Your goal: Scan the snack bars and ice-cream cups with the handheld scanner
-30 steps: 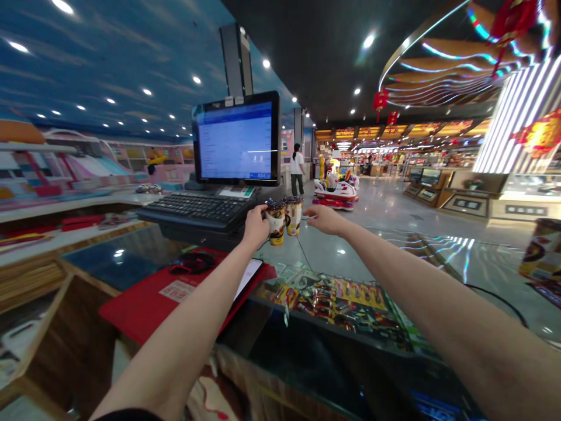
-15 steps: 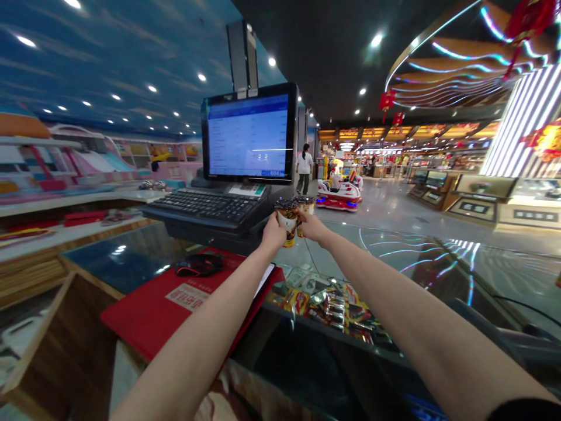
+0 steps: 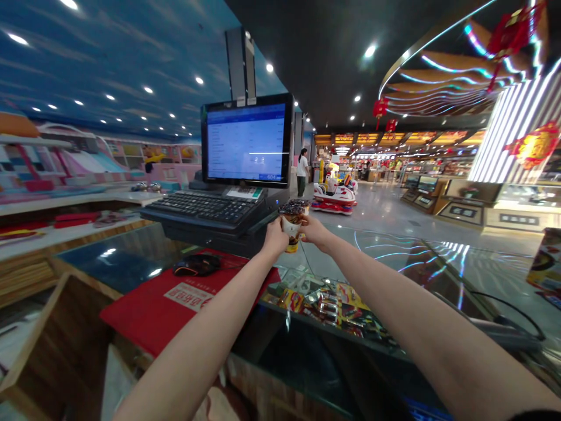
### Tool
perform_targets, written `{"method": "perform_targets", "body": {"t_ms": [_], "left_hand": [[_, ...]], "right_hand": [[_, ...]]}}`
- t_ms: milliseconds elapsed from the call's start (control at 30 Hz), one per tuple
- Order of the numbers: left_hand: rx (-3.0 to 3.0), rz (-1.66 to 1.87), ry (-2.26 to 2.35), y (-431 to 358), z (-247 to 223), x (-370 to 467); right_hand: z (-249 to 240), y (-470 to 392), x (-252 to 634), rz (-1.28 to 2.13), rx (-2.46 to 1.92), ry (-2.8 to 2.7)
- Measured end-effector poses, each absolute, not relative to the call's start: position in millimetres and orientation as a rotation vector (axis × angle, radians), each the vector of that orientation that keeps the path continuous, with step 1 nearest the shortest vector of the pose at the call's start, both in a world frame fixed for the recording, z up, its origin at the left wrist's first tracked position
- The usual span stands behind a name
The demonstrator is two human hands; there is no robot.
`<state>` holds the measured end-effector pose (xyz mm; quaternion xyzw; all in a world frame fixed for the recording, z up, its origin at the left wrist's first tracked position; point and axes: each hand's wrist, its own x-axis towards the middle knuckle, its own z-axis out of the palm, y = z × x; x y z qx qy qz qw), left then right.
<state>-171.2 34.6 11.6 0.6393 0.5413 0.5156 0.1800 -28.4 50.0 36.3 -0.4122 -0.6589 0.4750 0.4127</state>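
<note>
Both my arms reach forward over the glass counter. My left hand (image 3: 276, 237) is closed round the left side of a brown patterned cup (image 3: 291, 225) with a white label and a yellow base. Close against it on the right, my right hand (image 3: 314, 230) has its fingers curled round a second cup (image 3: 307, 204). Only a little of that second cup shows, mostly its upper edge, since the front cup covers the rest. The two cups are held upright just above or on the glass; I cannot tell which.
A touchscreen till (image 3: 246, 143) with a keyboard (image 3: 201, 206) stands left of the cups. Nearer lie a red mat (image 3: 144, 310) and a black mouse (image 3: 196, 265). Packaged goods (image 3: 328, 305) show under the glass. A person (image 3: 302, 171) stands beyond, near a kiddie ride (image 3: 335, 196).
The cups showed side by side before; now the left one mostly covers the right one. The view has turned slightly right, bringing a colourful box in at the right edge.
</note>
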Motion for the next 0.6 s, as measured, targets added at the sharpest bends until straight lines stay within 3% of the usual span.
{"method": "perform_targets", "body": {"t_ms": [167,600], "left_hand": [[1.749,1.482,1.571,19.7,14.9,-143.1],[1.670,1.390,0.990,-0.3,11.7,-46.4]], "right_hand": [[49.5,31.9,11.3,1.220,-1.113,-1.686],[66.1,-4.3,139.7,1.240,-1.213,-1.682]]}}
